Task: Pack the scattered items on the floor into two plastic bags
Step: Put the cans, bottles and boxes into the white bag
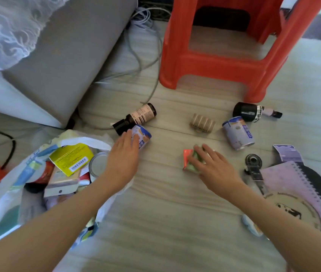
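The right hand [213, 165] hides most of the small green packet [192, 165].
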The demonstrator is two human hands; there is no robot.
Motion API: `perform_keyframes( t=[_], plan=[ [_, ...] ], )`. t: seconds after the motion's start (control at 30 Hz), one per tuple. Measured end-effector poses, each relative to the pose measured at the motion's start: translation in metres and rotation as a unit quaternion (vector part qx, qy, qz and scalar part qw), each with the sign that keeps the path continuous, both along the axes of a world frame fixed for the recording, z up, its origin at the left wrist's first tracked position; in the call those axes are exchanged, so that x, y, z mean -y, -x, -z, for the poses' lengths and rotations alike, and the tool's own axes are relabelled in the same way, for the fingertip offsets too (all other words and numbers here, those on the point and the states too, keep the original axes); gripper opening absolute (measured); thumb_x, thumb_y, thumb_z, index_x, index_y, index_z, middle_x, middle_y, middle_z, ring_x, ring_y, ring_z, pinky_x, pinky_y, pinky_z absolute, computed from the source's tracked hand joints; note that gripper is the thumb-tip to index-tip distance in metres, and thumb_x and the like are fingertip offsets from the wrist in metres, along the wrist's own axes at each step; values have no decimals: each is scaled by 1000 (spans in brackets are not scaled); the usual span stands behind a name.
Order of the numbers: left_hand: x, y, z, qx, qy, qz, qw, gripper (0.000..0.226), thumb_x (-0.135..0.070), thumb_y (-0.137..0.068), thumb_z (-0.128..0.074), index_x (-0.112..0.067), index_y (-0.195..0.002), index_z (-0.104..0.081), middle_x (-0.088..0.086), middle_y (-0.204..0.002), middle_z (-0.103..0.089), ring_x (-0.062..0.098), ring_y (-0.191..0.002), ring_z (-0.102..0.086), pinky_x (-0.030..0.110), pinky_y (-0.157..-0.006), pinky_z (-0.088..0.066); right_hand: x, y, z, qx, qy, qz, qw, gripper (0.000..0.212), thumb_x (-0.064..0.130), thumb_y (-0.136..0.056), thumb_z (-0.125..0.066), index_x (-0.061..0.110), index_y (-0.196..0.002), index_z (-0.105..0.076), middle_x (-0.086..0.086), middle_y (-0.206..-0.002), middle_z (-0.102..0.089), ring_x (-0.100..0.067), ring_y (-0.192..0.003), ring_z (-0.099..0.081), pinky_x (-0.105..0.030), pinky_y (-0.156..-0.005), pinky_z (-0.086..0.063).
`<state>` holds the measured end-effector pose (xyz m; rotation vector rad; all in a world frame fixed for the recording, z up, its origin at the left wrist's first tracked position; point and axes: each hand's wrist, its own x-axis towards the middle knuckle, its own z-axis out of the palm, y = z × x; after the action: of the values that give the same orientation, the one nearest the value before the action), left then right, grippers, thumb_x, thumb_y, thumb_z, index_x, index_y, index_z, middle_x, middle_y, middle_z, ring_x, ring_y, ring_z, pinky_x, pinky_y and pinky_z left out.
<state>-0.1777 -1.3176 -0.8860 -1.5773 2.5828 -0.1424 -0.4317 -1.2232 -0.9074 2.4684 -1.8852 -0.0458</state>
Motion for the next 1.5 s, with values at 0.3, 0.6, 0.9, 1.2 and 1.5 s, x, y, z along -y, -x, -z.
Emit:
perform_keyframes(
  t=[0.3,0.6,0.9,1.2,1.5],
  plan=[
    [19,26,17,16,-9,-55,998,60,-23,-48,-87,-7,-100,-63,16,-79,-60,32,-60,-59,29,-50,-47,22,-9,10,40,21,63,997,59,35,-51,-87,19,-105,-69,-13,-94,-64,-35,-76,-61,-36,-53,-50],
    [-5,40,7,-16,-122,-52,991,74,-31,-85,-56,-21,-144,-12,15,-121,-45,31,-102,-51,35,-83,-41,11,-16,16,7,61,64,996,40,13,-58,-80,8,-95,-65,-10,-84,-64,-32,-79,-60,-35,-61,-48],
    [-75,-10,-43,-190,-159,-58,967,70,-35,-69,-60,-15,-132,-37,9,-112,-56,31,-99,-55,37,-79,-45,-7,-54,-6,109,66,121,985,41,11,-63,-83,-4,-95,-64,-20,-80,-66,-39,-70,-62,-41,-57,-53],
    [-143,-111,-69,-229,-136,-184,946,63,-39,-65,-61,-13,-122,-48,8,-98,-62,28,-88,-59,36,-72,-50,-41,-165,-53,363,-174,212,891,27,30,-90,-56,6,-100,-61,-16,-88,-68,-36,-87,-61,-37,-72,-43],
    [-184,-181,-39,-162,-90,-251,950,63,-40,-58,-47,-10,-113,-57,12,-85,-60,33,-68,-57,38,-60,-53,-28,-254,-63,487,-307,310,757,22,27,-89,-56,7,-87,-65,-10,-80,-67,-28,-73,-66,-37,-78,-54]
  ],
)
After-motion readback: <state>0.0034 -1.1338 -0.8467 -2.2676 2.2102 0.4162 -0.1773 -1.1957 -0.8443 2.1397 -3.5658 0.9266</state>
